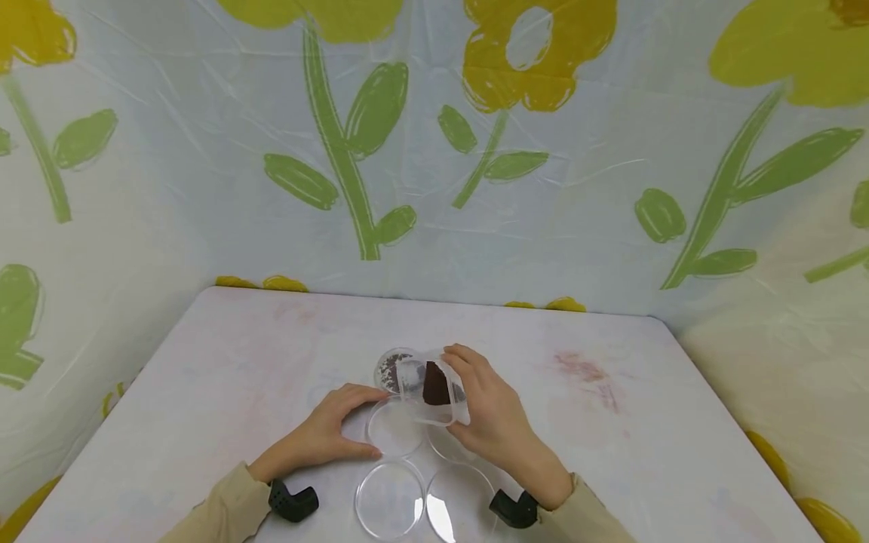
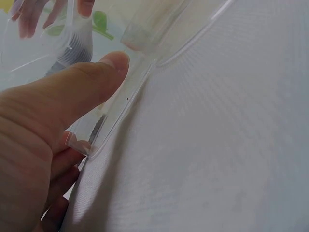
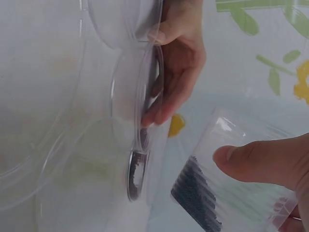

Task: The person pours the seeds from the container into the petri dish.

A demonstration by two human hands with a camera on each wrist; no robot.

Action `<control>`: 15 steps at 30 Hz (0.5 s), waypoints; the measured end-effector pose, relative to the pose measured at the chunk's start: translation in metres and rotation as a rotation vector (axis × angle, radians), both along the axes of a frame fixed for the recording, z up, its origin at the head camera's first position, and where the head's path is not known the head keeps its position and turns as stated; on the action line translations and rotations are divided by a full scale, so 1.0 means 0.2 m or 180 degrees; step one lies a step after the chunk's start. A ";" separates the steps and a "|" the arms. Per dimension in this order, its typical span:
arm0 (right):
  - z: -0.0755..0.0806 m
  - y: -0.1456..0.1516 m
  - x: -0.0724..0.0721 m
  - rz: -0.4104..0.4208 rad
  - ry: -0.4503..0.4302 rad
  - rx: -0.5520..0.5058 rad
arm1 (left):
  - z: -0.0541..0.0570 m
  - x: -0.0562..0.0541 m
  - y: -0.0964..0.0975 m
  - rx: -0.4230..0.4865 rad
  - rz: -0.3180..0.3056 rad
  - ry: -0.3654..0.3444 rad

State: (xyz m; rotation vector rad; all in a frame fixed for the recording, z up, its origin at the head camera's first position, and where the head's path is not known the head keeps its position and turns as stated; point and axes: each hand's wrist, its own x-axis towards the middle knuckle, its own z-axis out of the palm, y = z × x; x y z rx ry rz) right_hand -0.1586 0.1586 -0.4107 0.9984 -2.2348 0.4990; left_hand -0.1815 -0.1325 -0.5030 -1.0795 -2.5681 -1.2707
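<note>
My right hand (image 1: 492,403) grips a clear, ribbed plastic container (image 3: 251,145), thumb on one side and fingers on the other. The container is tilted above the dishes, with dark brown granules (image 1: 437,385) gathered against one side. My left hand (image 1: 333,430) holds a clear round petri dish (image 1: 397,430) at the rim, between thumb and fingertips. Just behind it is another petri dish with dark granules (image 1: 389,369) scattered over its bottom, partly covered by the container in the head view. In the left wrist view the thumb (image 2: 91,79) lies along the dish's edge.
Two clear dishes stand at the front, one on the left (image 1: 390,501) and one on the right (image 1: 462,498). A further dish (image 1: 444,445) lies partly under my right hand. The pale table (image 1: 271,354) meets a flower-print sheet (image 1: 237,151) behind.
</note>
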 end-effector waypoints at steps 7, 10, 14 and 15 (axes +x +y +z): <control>-0.01 -0.03 0.01 0.0060 0.0043 0.0176 | 0.01 0.00 0.00 -0.0039 0.0026 -0.0077; -0.01 -0.04 0.01 0.0071 0.0053 0.0195 | 0.01 0.00 -0.01 -0.0043 0.0025 -0.0090; -0.02 -0.04 0.00 0.0070 0.0093 0.0234 | 0.01 0.00 -0.01 -0.0050 0.0017 -0.0121; -0.03 -0.04 0.00 0.0071 0.0097 0.0251 | 0.01 0.00 -0.01 -0.0053 0.0018 -0.0126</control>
